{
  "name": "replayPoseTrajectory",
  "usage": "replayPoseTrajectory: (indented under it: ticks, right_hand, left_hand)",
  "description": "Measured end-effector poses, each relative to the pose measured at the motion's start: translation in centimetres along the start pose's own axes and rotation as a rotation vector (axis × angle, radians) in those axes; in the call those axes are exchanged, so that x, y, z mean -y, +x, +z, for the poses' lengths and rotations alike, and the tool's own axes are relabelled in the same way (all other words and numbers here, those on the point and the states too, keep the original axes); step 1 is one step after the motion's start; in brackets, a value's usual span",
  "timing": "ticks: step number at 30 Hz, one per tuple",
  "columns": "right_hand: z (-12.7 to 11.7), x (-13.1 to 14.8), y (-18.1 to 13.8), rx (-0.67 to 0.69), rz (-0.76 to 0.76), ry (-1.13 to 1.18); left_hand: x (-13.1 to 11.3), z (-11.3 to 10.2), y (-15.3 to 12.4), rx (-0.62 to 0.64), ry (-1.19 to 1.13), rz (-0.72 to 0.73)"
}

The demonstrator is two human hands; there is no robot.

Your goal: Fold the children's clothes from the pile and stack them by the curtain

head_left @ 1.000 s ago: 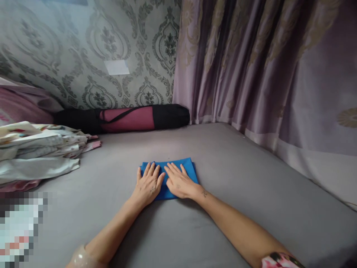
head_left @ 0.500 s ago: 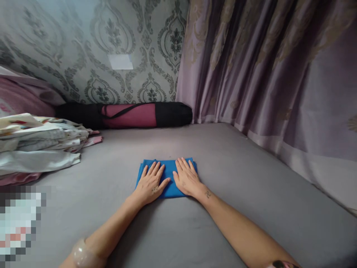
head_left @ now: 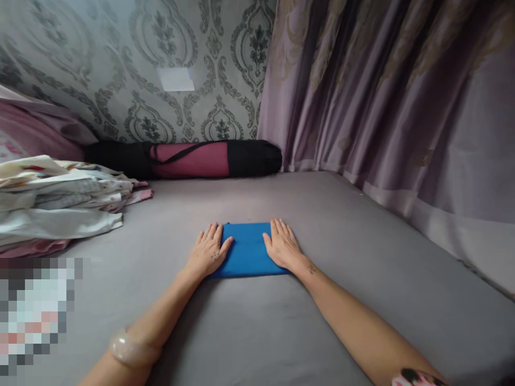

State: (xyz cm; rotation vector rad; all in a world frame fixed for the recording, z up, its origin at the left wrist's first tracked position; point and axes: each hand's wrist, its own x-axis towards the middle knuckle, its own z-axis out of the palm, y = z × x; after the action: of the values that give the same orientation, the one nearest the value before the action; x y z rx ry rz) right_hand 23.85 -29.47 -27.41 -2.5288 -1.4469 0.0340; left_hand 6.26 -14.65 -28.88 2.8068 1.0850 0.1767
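A folded blue cloth [head_left: 247, 249] lies flat on the grey bed sheet [head_left: 330, 257] in front of me. My left hand [head_left: 208, 250] rests flat on its left edge, fingers stretched out and close together. My right hand [head_left: 282, 245] lies flat on its right edge, fingers also stretched out. The bare middle of the cloth shows between the two hands. Neither hand grips anything.
A stack of folded light fabrics [head_left: 60, 201] sits at the left. A black and maroon rolled bag [head_left: 189, 159] lies against the patterned wall. Purple curtains [head_left: 382, 107] hang along the right side of the bed.
Both hands have slid apart from the middle of the blue cloth to its left and right edges, and the cloth now looks smoother and flatter.
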Motion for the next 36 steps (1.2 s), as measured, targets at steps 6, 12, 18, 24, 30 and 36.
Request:
replayPoseTrajectory:
  ticks: [6,12,18,24,30,36]
  right_hand:
    - [-1.3,0.5,0.0,-0.017,-0.058,-0.052]
    - [-1.0,0.7,-0.5,-0.003,-0.156,-0.008]
    - [-0.8,0.1,-0.1,0.100,-0.143,0.013]
    - [-2.2,3.4,0.6,0.075,-0.216,0.025]
    - [0.2,5.4,0.1,0.103,-0.250,0.003]
    - [-0.9,7.1,0.8,0.169,-0.239,0.020]
  left_hand:
    - [-0.5,-0.9,-1.2,-0.166,-0.026,0.040]
    - [-0.8,-1.2,-1.9,-0.039,-0.083,0.043]
    - [-0.3,-0.9,-1.3,-0.024,-0.254,-0.006]
    - [0.0,-2.4,-1.0,-0.156,-0.564,-0.099]
    - [1.2,-3.1,-0.8,-0.362,-0.864,-0.250]
    - [2.3,-2.7,-0.3,-0.616,-1.061,-0.378]
